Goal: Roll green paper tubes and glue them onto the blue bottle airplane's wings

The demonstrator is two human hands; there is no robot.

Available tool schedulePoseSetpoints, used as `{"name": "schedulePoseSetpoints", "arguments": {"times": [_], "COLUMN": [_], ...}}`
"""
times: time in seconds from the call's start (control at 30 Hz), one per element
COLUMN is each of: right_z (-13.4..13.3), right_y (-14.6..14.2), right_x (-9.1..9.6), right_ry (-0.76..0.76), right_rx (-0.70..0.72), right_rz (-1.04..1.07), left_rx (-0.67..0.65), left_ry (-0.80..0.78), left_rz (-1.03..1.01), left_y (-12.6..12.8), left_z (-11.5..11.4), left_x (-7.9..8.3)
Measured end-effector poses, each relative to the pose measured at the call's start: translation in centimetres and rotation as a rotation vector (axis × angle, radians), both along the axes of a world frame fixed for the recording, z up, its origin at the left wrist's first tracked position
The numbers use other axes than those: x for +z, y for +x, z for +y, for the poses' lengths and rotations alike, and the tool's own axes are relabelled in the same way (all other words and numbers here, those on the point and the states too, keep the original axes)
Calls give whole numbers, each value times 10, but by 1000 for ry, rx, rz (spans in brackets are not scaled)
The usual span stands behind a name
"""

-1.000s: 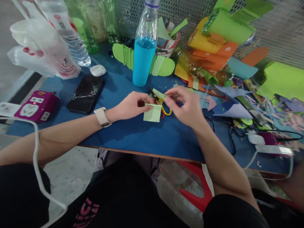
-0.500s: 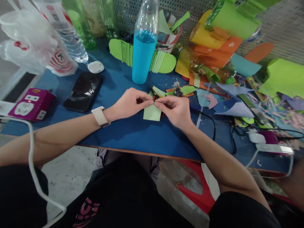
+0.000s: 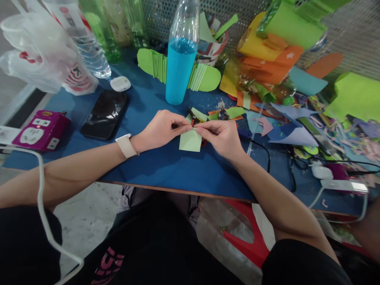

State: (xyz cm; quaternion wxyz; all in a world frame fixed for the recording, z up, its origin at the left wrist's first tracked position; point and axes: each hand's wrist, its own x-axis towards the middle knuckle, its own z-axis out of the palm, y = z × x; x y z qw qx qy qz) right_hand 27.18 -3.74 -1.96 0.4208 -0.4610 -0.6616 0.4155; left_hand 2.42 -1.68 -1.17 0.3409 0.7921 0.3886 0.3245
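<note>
A small piece of pale green paper (image 3: 190,141) hangs between my hands over the blue table (image 3: 166,170). My left hand (image 3: 166,127) pinches its upper edge between thumb and fingertips. My right hand (image 3: 221,136) is closed on the same edge, close beside the left fingertips. Just behind them lie scissors (image 3: 192,115) with dark blades, partly covered by my fingers. Green paper pieces (image 3: 236,112) rest near my right hand. Farther back, a clear bottle of blue liquid (image 3: 179,67) stands upright in front of a pleated green paper strip (image 3: 204,78).
On the left are a black phone (image 3: 104,114), a white earbud case (image 3: 120,83), a purple power socket (image 3: 40,130) and a bagged cup (image 3: 78,77). Coloured paper scraps (image 3: 353,134) heap up on the right, with black cables (image 3: 268,158) near my right forearm.
My right fingertips have shifted slightly to the right along the paper's upper edge. My left hand keeps its pinch, and the view has moved a little.
</note>
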Motion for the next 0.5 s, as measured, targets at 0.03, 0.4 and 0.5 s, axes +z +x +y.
{"name": "schedulePoseSetpoints", "arguments": {"times": [0.03, 0.4, 0.5], "right_z": [0, 2, 2], "right_y": [0, 3, 3], "right_x": [0, -4, -4], "right_ry": [-3, -30, -33], "right_rx": [4, 20, 32], "right_rz": [13, 39, 53], "left_rx": [-7, -17, -8], "left_ry": [-2, -103, -133], "left_rz": [6, -49, -57], "left_y": [0, 0, 0], "left_z": [0, 0, 0], "left_x": [1, 2, 2]}}
